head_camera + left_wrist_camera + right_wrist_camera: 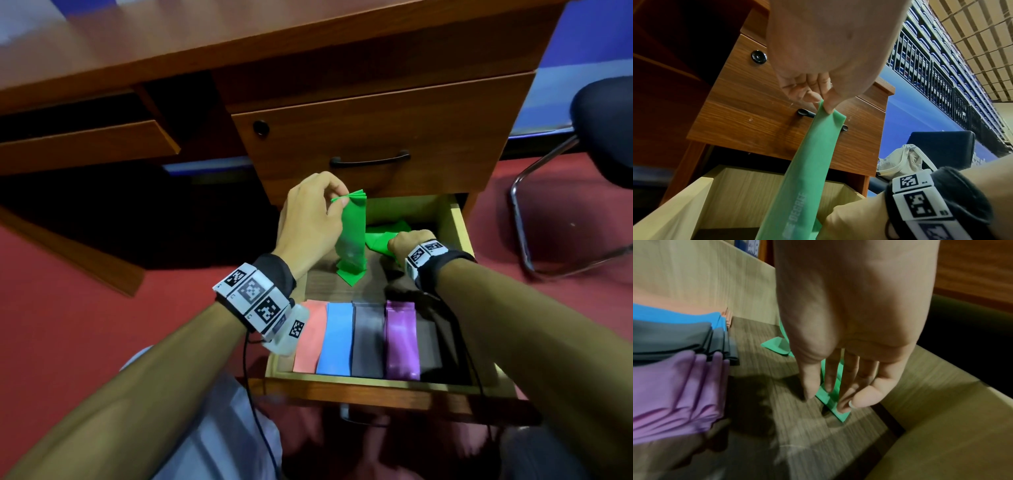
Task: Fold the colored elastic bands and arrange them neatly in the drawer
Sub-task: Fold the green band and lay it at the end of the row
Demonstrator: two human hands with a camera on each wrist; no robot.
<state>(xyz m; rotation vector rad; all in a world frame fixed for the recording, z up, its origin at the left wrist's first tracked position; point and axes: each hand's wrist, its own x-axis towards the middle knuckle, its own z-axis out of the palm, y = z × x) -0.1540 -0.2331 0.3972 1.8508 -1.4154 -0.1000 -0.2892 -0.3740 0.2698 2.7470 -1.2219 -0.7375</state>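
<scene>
Green flat elastic band (352,226) pinched at its top by left hand (310,219), right hand (409,241) with straight fingers pressing its lower end onto open wooden drawer (457,222), folded pink, blue, grey, purple bands (356,337) in a row nearby.

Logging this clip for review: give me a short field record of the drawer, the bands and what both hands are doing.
drawer: open, under a shut drawer
folded row at front: pink band, blue band, grey band, purple band
in work: green band
left hand: pinches the green band's gathered top, holding it up
right hand: low in the drawer, fingers on the band's lower part; grip unclear
step: green band not yet folded into the row
</scene>
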